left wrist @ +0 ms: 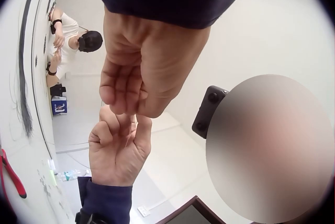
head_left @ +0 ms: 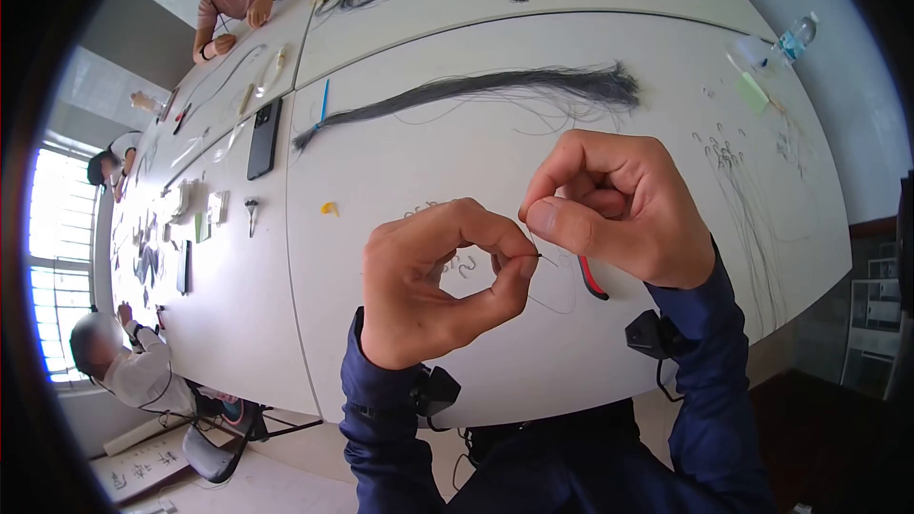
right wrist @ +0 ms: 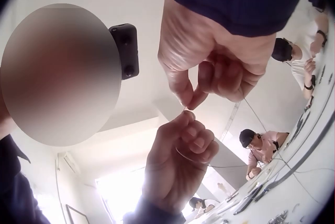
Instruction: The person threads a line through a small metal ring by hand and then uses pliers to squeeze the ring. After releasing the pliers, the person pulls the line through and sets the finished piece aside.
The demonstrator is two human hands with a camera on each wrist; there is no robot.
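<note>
My left hand [head_left: 409, 276] pinches a thin dark-tipped piece [head_left: 539, 255] between thumb and index finger; its tip pokes out past the fingertips. Close beside it, at the upper right, my right hand [head_left: 638, 200] has thumb and index pressed together on a thin line, the other fingers curled in. In the right wrist view a strand of line [right wrist: 254, 108] runs away from my right hand, and another loops by the left fingers. Small curved metal hooks [head_left: 465, 267] lie on the table beneath the left hand. Red-handled pliers [head_left: 593, 280] lie partly hidden below the right hand.
A long bundle of dark line [head_left: 457, 88] stretches across the white table. Hooks with lines attached [head_left: 728, 154] lie at the right, near a plastic bottle [head_left: 798, 36]. A phone [head_left: 265, 140] and a yellow piece [head_left: 329, 208] are at the left. Other people sit around the tables.
</note>
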